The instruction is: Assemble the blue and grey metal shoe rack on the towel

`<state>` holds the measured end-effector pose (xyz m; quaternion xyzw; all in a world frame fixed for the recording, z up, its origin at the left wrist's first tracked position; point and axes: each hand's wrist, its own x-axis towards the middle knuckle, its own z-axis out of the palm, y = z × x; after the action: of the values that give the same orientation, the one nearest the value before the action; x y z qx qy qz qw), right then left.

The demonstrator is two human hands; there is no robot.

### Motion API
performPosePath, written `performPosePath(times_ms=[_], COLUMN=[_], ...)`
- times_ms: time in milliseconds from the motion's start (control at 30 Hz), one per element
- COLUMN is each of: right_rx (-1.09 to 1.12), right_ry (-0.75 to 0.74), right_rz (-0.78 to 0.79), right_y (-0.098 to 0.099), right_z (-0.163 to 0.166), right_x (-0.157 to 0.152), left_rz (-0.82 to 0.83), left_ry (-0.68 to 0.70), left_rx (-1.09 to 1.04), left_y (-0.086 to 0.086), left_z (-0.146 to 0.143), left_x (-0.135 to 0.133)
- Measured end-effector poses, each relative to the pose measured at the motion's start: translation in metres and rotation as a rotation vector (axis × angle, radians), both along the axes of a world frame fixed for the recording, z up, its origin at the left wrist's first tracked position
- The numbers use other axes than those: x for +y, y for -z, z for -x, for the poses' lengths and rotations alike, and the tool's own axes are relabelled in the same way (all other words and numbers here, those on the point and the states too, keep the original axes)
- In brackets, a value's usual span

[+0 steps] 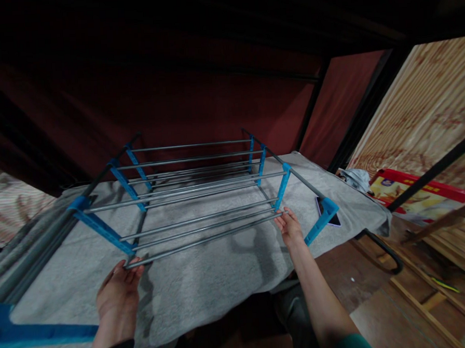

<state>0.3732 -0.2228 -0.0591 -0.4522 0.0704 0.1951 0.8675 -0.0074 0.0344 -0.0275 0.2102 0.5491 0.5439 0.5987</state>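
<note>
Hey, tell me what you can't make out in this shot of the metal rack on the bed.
Head view:
- Phone: mostly hidden by the rack's blue bracket.
- Blue piece: cut off by the left edge.
- Room above the rack: too dark.
- Left hand and right hand at the rod: grip unclear, fingers blurred.

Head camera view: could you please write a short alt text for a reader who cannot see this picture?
Two bare hands hold a metal rod at the near edge of a rack of grey rods and blue plastic brackets: left hand at one end, right hand at the other. The rack rests on a grey blanket before a dark red wall.
</note>
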Motion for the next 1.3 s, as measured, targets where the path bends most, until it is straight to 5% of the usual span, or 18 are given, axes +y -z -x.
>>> performPosePath(times_ms=[700,1300], right_rx=[0.079,0.175], right_ry=[-0.04,-0.043], right_rz=[0.156,0.23], right_y=[0.024,0.027], right_z=[-0.021,-0.028], right_x=[-0.017,-0.018], left_rz=[-0.082,-0.233], left_ry=[0.044,0.139], left_rx=[-0.226,-0.165], left_y=[0.008,0.015], left_z=[0.0,-0.001], left_x=[-0.01,-0.015])
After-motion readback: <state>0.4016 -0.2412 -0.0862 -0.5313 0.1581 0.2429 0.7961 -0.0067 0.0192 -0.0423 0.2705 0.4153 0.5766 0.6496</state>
